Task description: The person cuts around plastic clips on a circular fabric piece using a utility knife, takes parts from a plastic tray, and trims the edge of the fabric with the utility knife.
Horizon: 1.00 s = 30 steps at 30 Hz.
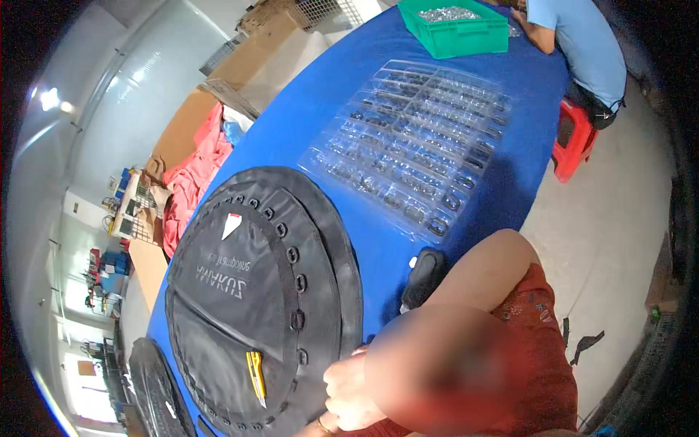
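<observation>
A round black trampoline mat (240, 306) with mirrored print lies on the blue table, and dark oblong loops run around its edge. At its lower right edge, my right hand (353, 390) is closed with its fingers curled; whatever it grips is hidden. My left hand shows only as a wrist (326, 424) with a thin bangle at the bottom, close against the right one, its fingers not visible. A yellow utility knife (255, 377) rests on the mat to the left of my hands. Near the print there is a white triangular label (231, 226). A blurred patch covers part of my right arm.
Clear compartment trays (408, 146) hold many dark oval pieces. Behind them, a green crate (466, 36) contains small shiny parts. A black object (424, 278) lies by my forearm. A co-worker in a blue shirt (582, 51) is beside a red stool (575, 142). Pink fabric (193, 178) is at left.
</observation>
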### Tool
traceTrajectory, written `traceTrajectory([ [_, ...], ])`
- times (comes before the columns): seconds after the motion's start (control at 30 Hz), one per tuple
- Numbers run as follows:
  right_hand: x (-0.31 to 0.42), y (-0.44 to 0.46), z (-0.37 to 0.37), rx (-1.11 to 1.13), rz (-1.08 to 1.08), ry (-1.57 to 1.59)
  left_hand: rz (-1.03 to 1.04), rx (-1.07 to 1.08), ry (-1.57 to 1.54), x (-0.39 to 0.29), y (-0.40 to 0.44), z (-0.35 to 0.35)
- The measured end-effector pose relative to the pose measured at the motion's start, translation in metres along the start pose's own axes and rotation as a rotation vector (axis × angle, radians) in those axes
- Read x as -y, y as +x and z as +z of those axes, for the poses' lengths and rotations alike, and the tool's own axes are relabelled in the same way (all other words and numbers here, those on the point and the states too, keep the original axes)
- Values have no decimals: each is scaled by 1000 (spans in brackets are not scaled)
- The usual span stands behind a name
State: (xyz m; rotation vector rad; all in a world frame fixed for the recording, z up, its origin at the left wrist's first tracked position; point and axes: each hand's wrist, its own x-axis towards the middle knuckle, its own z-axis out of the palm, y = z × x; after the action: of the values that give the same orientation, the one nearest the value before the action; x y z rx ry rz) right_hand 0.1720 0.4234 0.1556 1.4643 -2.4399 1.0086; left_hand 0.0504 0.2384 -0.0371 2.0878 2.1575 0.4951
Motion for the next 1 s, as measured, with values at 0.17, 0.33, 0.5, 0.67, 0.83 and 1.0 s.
traceTrajectory([
  [0.17,24,37,10,194,-11,-190,-55,-89,-71,-30,15,-5],
  [0.33,53,68,36,265,136,-252,69,-138,-55,-35,21,-7],
  [0.5,74,92,68,53,156,-325,232,-246,-25,-62,27,-37],
  [0.67,89,109,96,-317,268,-538,211,-268,-4,-65,13,-39],
  [0.83,84,63,85,-710,431,-554,258,-150,55,-12,-53,21],
  [1.0,54,-4,92,-1066,950,-789,260,-187,-162,-44,-59,-48],
])
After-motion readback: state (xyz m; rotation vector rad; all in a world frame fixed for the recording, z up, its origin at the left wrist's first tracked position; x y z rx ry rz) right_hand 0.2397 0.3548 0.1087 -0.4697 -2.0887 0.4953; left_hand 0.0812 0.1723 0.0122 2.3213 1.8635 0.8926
